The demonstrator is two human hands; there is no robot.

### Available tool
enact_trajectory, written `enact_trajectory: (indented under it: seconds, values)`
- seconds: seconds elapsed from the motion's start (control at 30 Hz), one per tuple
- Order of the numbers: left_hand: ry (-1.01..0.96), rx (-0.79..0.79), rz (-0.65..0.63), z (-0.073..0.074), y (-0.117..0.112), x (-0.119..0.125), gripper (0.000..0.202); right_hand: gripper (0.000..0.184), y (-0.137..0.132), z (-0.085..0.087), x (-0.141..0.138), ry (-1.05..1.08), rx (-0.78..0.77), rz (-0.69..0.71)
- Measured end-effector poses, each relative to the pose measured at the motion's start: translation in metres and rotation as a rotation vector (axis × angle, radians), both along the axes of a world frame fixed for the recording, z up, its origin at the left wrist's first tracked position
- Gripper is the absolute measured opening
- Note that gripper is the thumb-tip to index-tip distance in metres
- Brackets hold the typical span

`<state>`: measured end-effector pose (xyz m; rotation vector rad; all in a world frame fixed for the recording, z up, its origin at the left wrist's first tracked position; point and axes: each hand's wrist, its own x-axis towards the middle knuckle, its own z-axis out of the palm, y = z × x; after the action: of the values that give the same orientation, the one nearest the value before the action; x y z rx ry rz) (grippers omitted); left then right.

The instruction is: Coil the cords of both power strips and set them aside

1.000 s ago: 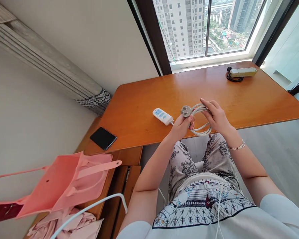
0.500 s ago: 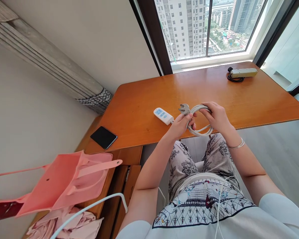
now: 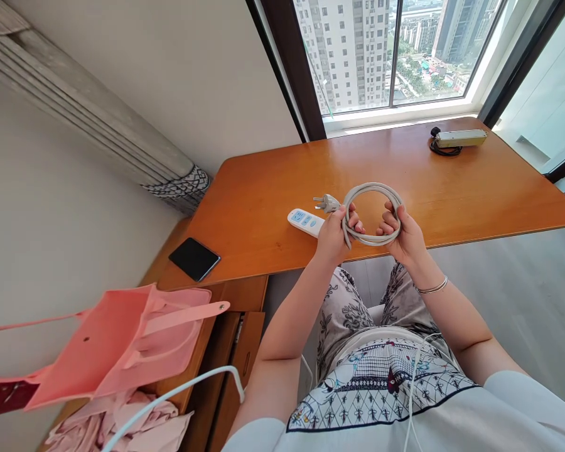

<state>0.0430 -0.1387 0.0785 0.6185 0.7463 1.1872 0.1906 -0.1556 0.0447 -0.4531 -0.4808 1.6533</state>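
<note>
A grey-white power cord (image 3: 373, 187) is wound into a round coil, held up above the table's near edge. My left hand (image 3: 335, 235) is closed round the coil's left side, close to the cord's plug (image 3: 328, 203), whose prongs point left. On the opposite side my right hand (image 3: 403, 235) has its fingers wrapped round the coil. Lying on the table just left of my left hand is a white power strip (image 3: 305, 221) with blue sockets; its near end is hidden behind that hand.
The wooden table (image 3: 263, 194) reaches to the window. A second power strip (image 3: 461, 138) with a black cord lies at its far right. A black phone (image 3: 194, 258) rests on the left. Nearer left are a pink bag (image 3: 122, 339) and crumpled pink cloth (image 3: 122, 427).
The coil has turned to face me as an open ring. My right hand has moved down along its right side, and the plug has swung to the left.
</note>
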Motion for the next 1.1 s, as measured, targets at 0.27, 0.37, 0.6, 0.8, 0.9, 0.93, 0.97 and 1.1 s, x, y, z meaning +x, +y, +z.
enact_trajectory:
  seconds: [0.27, 0.37, 0.6, 0.8, 0.9, 0.93, 0.97, 1.1]
  values:
    - [0.008, 0.112, -0.077, -0.006, -0.007, 0.000, 0.018, 0.037, 0.003, 0.008, 0.005, -0.015, -0.024, 0.054]
    - [0.029, 0.159, -0.127, -0.008, -0.009, 0.000, 0.016, 0.057, 0.004, 0.006, 0.007, -0.097, -0.024, 0.034]
    - [0.076, 0.133, -0.099, -0.005, -0.009, 0.003, 0.015, 0.067, 0.005, 0.003, 0.007, -0.255, -0.037, 0.020]
    - [-0.059, 0.116, 0.133, 0.013, -0.005, 0.002, 0.022, 0.067, -0.003, -0.016, -0.012, -0.171, -0.060, -0.090]
    - [-0.160, 0.145, 0.313, 0.025, -0.003, 0.003, 0.025, 0.062, -0.011, -0.032, -0.024, -0.192, -0.149, 0.193]
    - [-0.179, 0.153, 0.361, 0.028, -0.003, 0.003, 0.025, 0.064, -0.014, -0.036, -0.028, -0.210, -0.177, 0.357]
    - [-0.189, 0.158, 0.398, 0.031, -0.004, 0.004, 0.025, 0.066, -0.017, -0.038, -0.033, -0.216, -0.202, 0.510]
    - [-0.186, 0.152, 0.422, 0.035, -0.014, 0.008, 0.026, 0.059, -0.015, -0.033, -0.046, 0.013, -0.301, 0.601]
